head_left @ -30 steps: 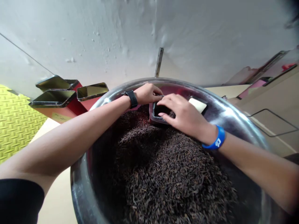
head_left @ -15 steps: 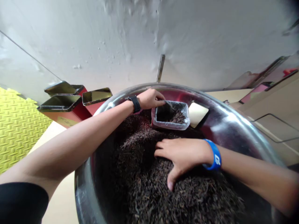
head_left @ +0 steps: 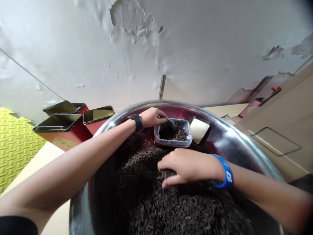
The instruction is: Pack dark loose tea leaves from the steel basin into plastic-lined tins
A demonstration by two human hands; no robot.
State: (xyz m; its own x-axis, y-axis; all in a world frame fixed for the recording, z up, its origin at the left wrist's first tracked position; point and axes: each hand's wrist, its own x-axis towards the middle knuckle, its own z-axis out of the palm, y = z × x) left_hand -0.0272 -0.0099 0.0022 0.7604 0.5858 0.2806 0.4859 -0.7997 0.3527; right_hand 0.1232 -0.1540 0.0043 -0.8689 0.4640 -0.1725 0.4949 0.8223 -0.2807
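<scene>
A large steel basin point(head_left: 246, 142) holds a heap of dark dried tea leaves point(head_left: 195, 212). At its far side a red tin lined with a clear plastic bag point(head_left: 168, 142) leans in the leaves, some leaves inside it. My left hand point(head_left: 152, 117), with a black watch, pinches the bag's edge at the tin's left rim. My right hand point(head_left: 184, 165), with a blue wristband, curls its fingers and thumb around a clump of leaves just below the tin. Beside the tin rests a pale lid-like piece point(head_left: 200, 130).
Several open red tins point(head_left: 66, 130) stand left of the basin on a pale tabletop point(head_left: 57, 213). Yellow foam matting point(head_left: 22, 147) lies at far left. Behind rises a peeling wall point(head_left: 195, 49); a cardboard box point(head_left: 288, 114) is at right.
My right hand's spread fingers and thumb have drawn together around tea leaves. The left hand keeps its hold on the bag's edge. The view has tilted up a little.
</scene>
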